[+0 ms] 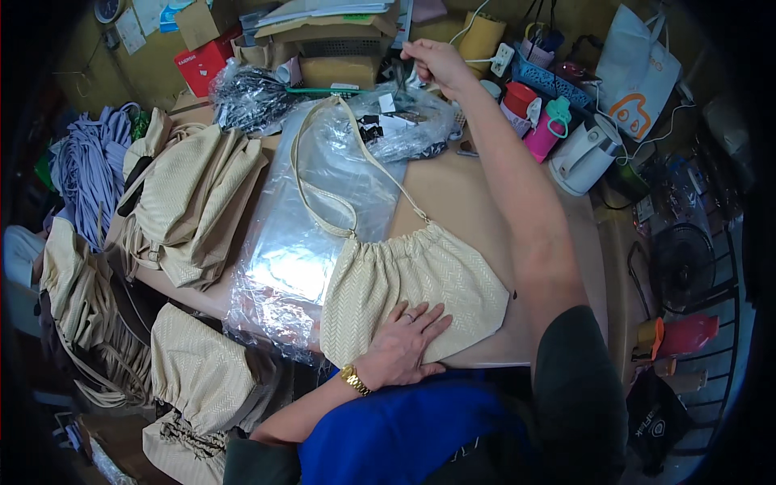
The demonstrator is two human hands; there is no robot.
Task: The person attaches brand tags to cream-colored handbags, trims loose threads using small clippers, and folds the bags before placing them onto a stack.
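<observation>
A cream woven-pattern drawstring bag (420, 279) lies on the table in front of me, its gathered top facing away. Its long strap (301, 174) loops out over a clear plastic sheet. My left hand (402, 341) rests flat on the lower part of the bag, fingers spread, with a gold watch at the wrist. My right arm stretches to the back of the table. There my right hand (436, 66) is closed, fingers pinched, above a clear plastic bag (420, 133) with black and white pieces in it. Something dark and thin shows below the fingertips; its kind is unclear.
Stacked cream bags (194, 202) lie at the left, and more bags (202, 364) hang below the table edge. Cardboard boxes (339, 69) stand at the back. At the right are a pink bottle (546, 133), a white kettle (586, 153) and a blue basket (550, 85).
</observation>
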